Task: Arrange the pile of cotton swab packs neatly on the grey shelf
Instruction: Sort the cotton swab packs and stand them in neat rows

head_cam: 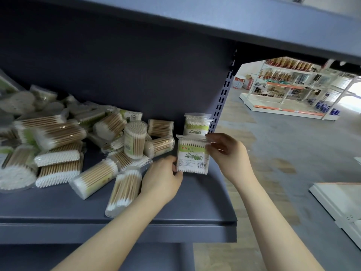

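- Both hands on one pack (pixel 193 155), held upright, label facing the camera, near the right end of the shelf (pixel 175 202).
- Left hand (pixel 163 178): fingers curled at the pack's lower left corner, thumb and fingertips pinching that edge.
- Right hand (pixel 227 153): fingers curled round the pack's upper right corner, pinching the top seam.
- Pack's bottom edge sits at or just above the shelf surface; can't tell if it touches.
- Directly behind it: second pack (pixel 197 124), upright, same label side out, against the back panel (pixel 127 75) next to the slotted upright (pixel 221 103). The held pack overlaps its lower part.
- Left of the grip: pile (pixel 64 147) of loose packs, lying at mixed angles, some flat, some on end, stacked over each other, running off the left edge of view.
- Nearest pile pack (pixel 125 191) lies just below-left of the left hand, close to the shelf's front edge, touching the forearm.
- One round-topped pack (pixel 135 139) stands upright mid-pile.
- Above: underside of upper shelf (pixel 214 20).
- Right of the grip, well apart: shop floor (pixel 283 153) and white racks (pixel 289 90) with goods, blurred.
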Demonstrator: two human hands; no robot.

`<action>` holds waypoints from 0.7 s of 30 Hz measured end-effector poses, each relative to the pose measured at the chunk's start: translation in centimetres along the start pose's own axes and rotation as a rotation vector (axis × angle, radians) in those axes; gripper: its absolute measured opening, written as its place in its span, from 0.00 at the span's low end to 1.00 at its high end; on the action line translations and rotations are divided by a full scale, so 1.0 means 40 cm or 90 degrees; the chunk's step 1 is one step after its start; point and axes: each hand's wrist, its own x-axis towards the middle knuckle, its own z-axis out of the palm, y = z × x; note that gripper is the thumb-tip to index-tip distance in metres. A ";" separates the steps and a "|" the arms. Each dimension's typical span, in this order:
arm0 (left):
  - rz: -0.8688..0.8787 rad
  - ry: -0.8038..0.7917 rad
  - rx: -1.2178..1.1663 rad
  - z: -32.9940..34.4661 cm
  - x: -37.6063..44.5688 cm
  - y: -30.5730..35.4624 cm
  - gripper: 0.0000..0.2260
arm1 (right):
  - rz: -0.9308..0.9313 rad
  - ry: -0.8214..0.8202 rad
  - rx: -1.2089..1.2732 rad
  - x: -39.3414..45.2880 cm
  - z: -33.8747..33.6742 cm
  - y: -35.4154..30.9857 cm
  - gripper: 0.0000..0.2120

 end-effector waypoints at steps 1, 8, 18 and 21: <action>0.000 0.003 0.001 0.000 0.002 -0.001 0.09 | 0.004 -0.010 -0.001 0.003 -0.001 0.002 0.12; 0.035 0.055 0.021 0.008 0.018 -0.004 0.20 | 0.004 -0.040 -0.003 0.024 -0.002 0.025 0.12; 0.097 0.108 0.160 0.013 0.073 0.019 0.24 | -0.029 -0.025 -0.065 0.078 0.041 0.107 0.15; 0.128 0.097 0.299 0.017 0.086 0.029 0.27 | -0.065 -0.019 -0.087 0.086 0.048 0.127 0.15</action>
